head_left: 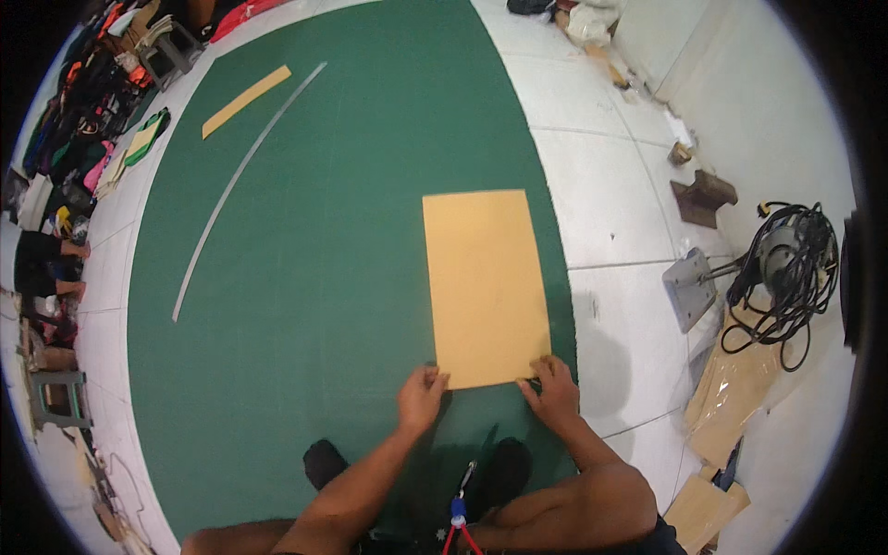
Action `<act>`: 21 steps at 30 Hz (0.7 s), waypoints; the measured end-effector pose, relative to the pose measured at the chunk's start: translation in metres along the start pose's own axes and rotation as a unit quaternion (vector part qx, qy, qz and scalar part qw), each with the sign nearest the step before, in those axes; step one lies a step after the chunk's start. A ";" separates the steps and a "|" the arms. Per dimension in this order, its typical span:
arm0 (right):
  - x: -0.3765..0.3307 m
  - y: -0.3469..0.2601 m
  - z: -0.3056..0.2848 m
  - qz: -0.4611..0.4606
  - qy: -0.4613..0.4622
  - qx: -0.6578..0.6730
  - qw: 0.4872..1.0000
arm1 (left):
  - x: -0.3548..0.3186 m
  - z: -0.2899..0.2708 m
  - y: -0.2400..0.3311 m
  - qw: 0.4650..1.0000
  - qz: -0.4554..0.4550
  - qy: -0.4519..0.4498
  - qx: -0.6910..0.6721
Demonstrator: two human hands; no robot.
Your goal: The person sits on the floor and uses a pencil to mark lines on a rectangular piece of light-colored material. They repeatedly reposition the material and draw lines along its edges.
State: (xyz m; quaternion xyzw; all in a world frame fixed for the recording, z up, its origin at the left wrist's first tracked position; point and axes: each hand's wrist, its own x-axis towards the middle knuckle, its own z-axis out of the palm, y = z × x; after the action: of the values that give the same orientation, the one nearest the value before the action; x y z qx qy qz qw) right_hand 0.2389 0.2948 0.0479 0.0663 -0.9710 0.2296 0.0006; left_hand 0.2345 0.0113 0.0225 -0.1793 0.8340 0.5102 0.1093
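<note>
A flat tan rectangular sheet (487, 287) lies on the green mat (324, 231), toward its right edge. My left hand (422, 398) pinches the sheet's near left corner between thumb and fingers. At the near right corner, my right hand (553, 390) grips the sheet the same way, its thumb at the near edge. The sheet looks flat against the mat. Whether its near edge is slightly raised, I cannot tell.
A long metal ruler (234, 178) and a narrow tan strip (246, 102) lie on the mat's left side. Along the right wall stand a machine with coiled black cable (782, 273) and a brown metal block (703, 197). A stool (61, 400) and another person's legs (55, 264) are at the left.
</note>
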 end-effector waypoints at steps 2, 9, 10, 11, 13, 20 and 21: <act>-0.001 -0.002 0.024 -0.014 0.040 -0.047 0.998 | 0.009 -0.007 -0.002 0.997 0.032 -0.021 0.060; -0.015 0.001 0.036 0.005 0.043 -0.083 0.996 | 0.086 -0.057 0.030 0.943 0.167 -0.037 0.286; -0.016 -0.001 0.038 0.014 0.043 -0.070 0.997 | 0.095 -0.059 0.036 0.924 0.186 -0.062 0.328; -0.016 0.000 0.038 0.014 0.043 -0.070 0.997 | 0.103 -0.058 0.041 0.902 0.207 -0.088 0.368; -0.017 0.003 0.037 0.014 0.044 -0.072 0.996 | 0.111 -0.055 0.051 0.859 0.217 -0.147 0.440; -0.018 0.005 0.043 0.016 0.047 -0.085 0.995 | 0.124 -0.048 0.067 0.802 0.200 -0.218 0.519; -0.018 0.007 0.043 0.013 0.043 -0.094 0.995 | 0.125 -0.047 0.070 0.803 0.201 -0.222 0.516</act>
State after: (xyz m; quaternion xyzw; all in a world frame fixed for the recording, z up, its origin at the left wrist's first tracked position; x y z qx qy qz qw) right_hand 0.2574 0.2839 0.0057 0.0430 -0.9881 0.1403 0.0454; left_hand 0.0921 -0.0248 0.0550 0.1936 0.9445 0.0409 0.2623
